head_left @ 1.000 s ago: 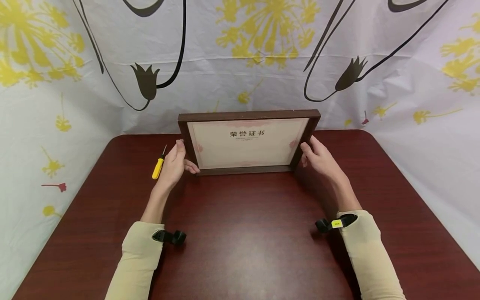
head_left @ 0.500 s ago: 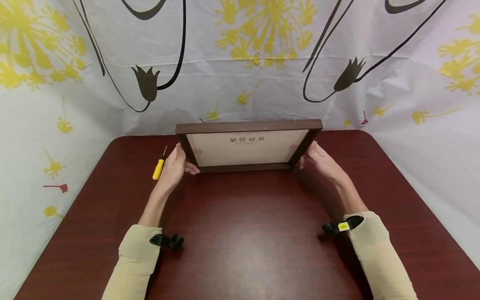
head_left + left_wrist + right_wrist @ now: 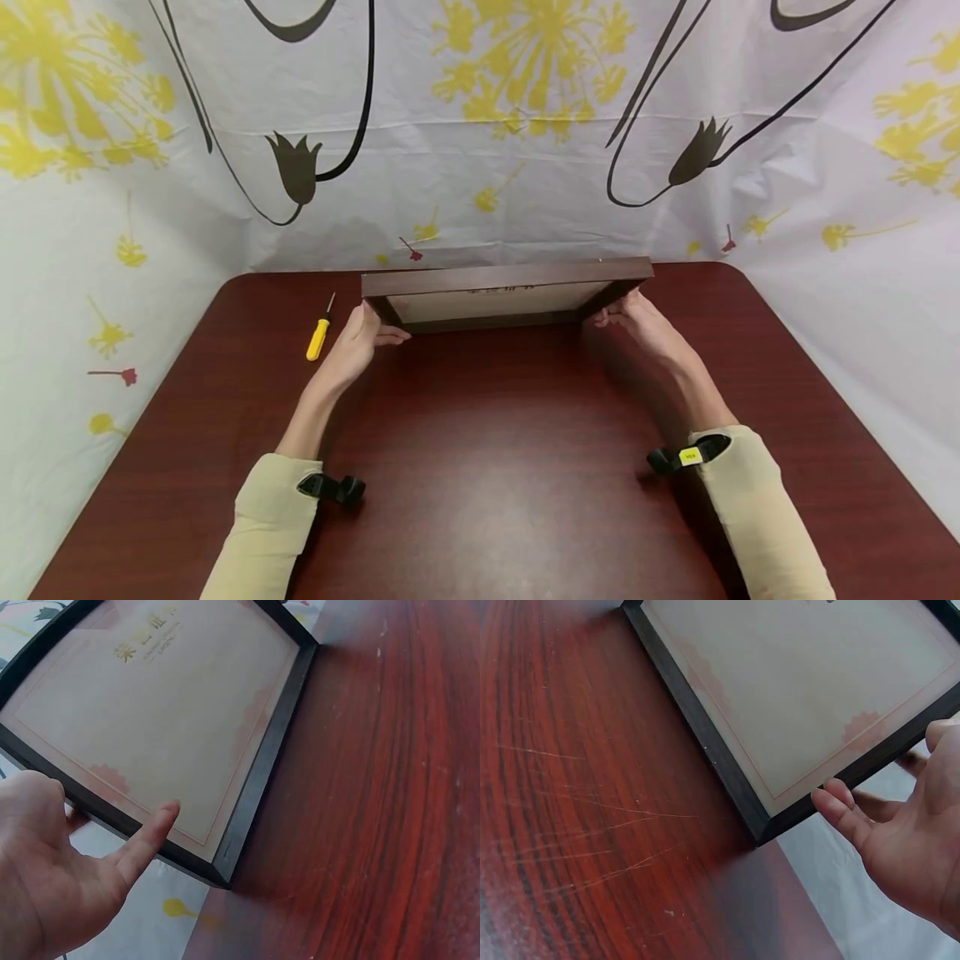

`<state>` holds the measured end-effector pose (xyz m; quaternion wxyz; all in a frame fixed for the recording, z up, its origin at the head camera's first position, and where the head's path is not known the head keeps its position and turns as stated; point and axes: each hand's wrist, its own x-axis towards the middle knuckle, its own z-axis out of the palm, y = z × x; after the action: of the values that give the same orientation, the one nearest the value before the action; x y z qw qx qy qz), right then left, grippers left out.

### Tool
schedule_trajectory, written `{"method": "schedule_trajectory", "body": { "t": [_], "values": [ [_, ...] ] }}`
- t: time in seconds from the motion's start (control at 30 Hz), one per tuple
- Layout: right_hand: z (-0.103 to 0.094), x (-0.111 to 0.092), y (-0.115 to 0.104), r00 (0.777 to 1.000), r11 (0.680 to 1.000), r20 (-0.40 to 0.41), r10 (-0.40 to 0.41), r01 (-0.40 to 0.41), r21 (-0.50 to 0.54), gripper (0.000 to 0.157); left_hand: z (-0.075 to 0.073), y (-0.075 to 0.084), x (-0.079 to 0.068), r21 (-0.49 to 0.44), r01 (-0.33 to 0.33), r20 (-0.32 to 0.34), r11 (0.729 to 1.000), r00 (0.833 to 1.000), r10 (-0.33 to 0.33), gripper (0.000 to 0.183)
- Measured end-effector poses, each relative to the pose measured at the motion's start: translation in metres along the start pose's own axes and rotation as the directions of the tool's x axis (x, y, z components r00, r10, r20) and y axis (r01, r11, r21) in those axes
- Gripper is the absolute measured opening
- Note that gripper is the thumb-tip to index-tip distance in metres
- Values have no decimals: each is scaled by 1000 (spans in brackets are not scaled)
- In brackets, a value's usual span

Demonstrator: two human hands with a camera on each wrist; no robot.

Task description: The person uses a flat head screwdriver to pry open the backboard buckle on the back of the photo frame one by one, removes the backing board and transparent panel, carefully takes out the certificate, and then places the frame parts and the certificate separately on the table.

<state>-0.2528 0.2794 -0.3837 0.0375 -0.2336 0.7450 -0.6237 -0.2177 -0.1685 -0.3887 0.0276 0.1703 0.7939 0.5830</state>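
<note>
A dark brown picture frame (image 3: 510, 277) with a pale certificate (image 3: 165, 720) inside rests its lower edge on the far part of the table. It leans steeply towards me, so the head view shows mostly its top edge and only a thin strip of the certificate. My left hand (image 3: 351, 348) grips the left side near the lower corner; in the left wrist view one finger lies over the front border. On the opposite side my right hand (image 3: 651, 335) holds the frame, its fingertips (image 3: 838, 796) at the border. The back of the frame is hidden.
A yellow-handled screwdriver (image 3: 318, 337) lies on the dark red table (image 3: 487, 467), left of my left hand. Close behind the frame hangs a white patterned curtain (image 3: 465, 183), which also runs along both sides.
The frame's top has tipped towards me and down, from nearly upright to a steep lean. Both hands have kept hold and turned with it. The screwdriver has stayed put.
</note>
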Motion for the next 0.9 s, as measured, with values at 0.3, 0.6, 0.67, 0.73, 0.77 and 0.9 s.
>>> {"method": "schedule_trajectory", "body": {
  "t": [0.3, 0.6, 0.67, 0.73, 0.77, 0.9],
  "values": [
    [7, -8, 11, 977, 857, 120, 174, -210, 470, 28, 1, 0, -2, 53, 24, 6, 998, 1000, -25, 51],
    [0, -14, 1, 996, 994, 16, 89, -88, -64, 31, -2, -3, -8, 152, 104, 1, 983, 994, -105, 55],
    [-2, -13, 5, 994, 991, 97, 46, -57, 118, 27, -2, -5, -9, 122, 109, 1, 986, 994, -110, 51],
    [-3, -12, 8, 988, 962, 156, 0, -43, 269, 27, -3, -7, -10, 95, 105, 2, 990, 994, -106, 53],
    [-3, -12, 9, 985, 950, 172, -20, -35, 310, 30, -4, -8, -10, 85, 101, 6, 991, 995, -102, 54],
    [-4, -13, 8, 984, 934, 175, 40, -99, 344, 41, -5, -10, -10, 55, 81, 14, 995, 997, -82, 64]
  ]
}}
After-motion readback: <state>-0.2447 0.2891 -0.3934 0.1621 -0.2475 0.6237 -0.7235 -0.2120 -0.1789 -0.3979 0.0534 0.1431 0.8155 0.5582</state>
